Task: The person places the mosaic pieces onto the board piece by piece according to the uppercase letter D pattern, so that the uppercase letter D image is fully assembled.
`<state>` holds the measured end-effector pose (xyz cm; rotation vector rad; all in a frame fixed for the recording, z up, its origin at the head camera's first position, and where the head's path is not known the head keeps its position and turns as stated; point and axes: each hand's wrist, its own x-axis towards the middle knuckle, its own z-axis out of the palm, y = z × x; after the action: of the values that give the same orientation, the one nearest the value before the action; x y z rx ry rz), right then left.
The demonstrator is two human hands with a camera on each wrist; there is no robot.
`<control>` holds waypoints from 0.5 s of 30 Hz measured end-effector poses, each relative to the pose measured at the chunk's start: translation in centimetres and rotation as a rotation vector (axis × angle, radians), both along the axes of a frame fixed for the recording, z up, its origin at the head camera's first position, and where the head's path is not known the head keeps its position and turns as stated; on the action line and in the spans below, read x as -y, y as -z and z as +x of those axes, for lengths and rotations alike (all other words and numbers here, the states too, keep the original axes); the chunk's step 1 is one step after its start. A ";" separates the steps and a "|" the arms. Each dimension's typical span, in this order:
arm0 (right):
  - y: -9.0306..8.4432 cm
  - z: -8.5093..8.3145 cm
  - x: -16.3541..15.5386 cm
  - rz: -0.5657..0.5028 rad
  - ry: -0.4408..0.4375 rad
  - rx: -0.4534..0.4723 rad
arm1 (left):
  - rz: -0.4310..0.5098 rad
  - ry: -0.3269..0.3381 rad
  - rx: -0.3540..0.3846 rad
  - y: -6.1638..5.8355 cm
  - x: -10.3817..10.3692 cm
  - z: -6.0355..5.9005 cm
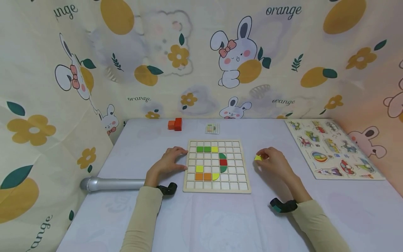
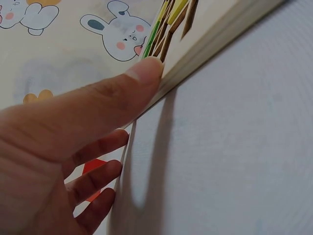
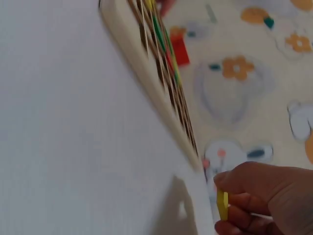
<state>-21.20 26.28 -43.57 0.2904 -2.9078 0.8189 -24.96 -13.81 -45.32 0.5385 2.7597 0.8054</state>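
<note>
A square wooden grid board (image 1: 217, 191) lies mid-table, with green, yellow, red and orange tiles set in some of its cells. My left hand (image 1: 168, 162) rests at the board's left edge, thumb and fingertips touching its side; in the left wrist view the thumb (image 2: 112, 95) lies against the rim with the fingers spread behind. To the right of the board, my right hand (image 1: 275, 162) pinches a small yellow tile (image 1: 258, 158) between thumb and fingers. That tile (image 3: 222, 204) shows edge-on in the right wrist view, above the table.
Red and orange blocks (image 1: 175, 124) stand at the back, left of a small pattern card (image 1: 212, 128). A silver microphone (image 1: 113, 184) lies left, partly behind the left wrist. A picture puzzle board (image 1: 333, 150) lies at the right. Printed cloth (image 1: 201, 70) hangs behind the table.
</note>
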 end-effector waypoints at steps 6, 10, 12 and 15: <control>-0.3 -0.7 4.7 -0.028 -0.124 0.002 | -0.002 -0.006 0.003 0.0 0.0 0.0; -0.2 -1.1 8.2 -0.056 -0.238 -0.020 | 0.004 -0.003 -0.004 0.1 0.0 0.0; -0.1 -1.4 9.8 -0.054 -0.304 -0.056 | 0.009 -0.002 -0.005 0.1 0.1 0.0; 0.2 -1.7 12.0 -0.055 -0.383 -0.115 | 0.015 0.000 -0.004 0.1 0.1 0.0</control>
<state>-22.93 14.26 -43.80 0.8778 -2.7537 0.8940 -24.99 -13.87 -45.40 0.5435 2.7590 0.8267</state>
